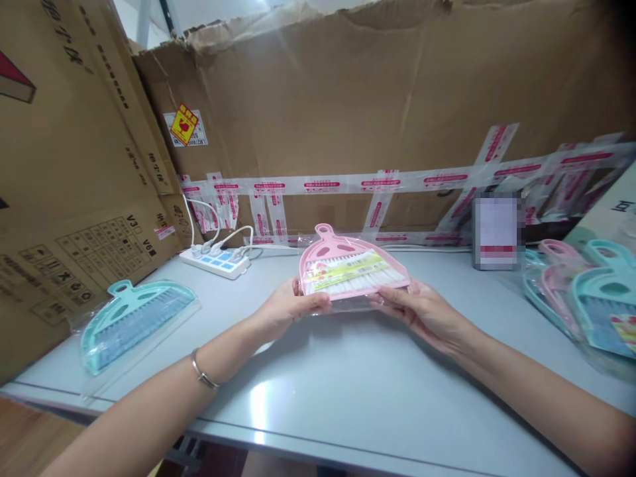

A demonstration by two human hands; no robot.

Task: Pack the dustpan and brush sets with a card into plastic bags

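Note:
A pink mini dustpan with a white brush (350,265), sealed in a clear plastic bag with a yellow-green label, is held just above the grey table (348,384). My left hand (288,306) grips its near left corner, thumb on top. My right hand (422,311) holds the near right edge, fingers closed along the bag's rim. A bracelet sits on my left wrist.
A teal bagged dustpan set (132,321) lies at the left. A pile of teal and pink sets (586,291) sits at the right. A white and blue power strip (216,262) with plugged cables lies at the back. Cardboard walls (348,99) with tape enclose the table.

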